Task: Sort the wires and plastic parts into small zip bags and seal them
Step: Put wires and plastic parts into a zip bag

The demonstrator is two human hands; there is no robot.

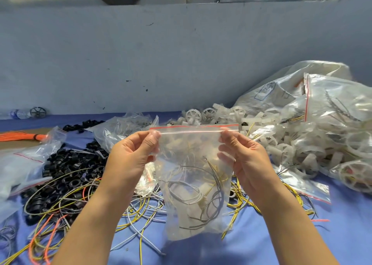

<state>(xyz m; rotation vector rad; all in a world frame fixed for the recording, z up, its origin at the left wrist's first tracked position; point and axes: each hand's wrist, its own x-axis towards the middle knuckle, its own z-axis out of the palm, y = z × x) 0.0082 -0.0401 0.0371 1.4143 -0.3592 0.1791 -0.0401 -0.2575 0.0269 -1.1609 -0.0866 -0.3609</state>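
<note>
Likely the zip track (pixel 191 131) could stay partly unsealed, since wires (pixel 213 184) bulging inside the zip bag (pixel 193 214) may push up or catch in it, spilling parts later. The bag hangs above the tabletop (pixel 346 234). The left hand (pixel 130 154) and right hand (pixel 241 154) each pinch a top corner at the seal, thumbs toward the person, forearms raised.

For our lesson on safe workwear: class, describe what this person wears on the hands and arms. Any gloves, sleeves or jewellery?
Nothing is worn. The left hand and right hand are bare: no gloves, rings or watch. Both forearms are bare down to the picture's edge, and no sleeve shows.
</note>
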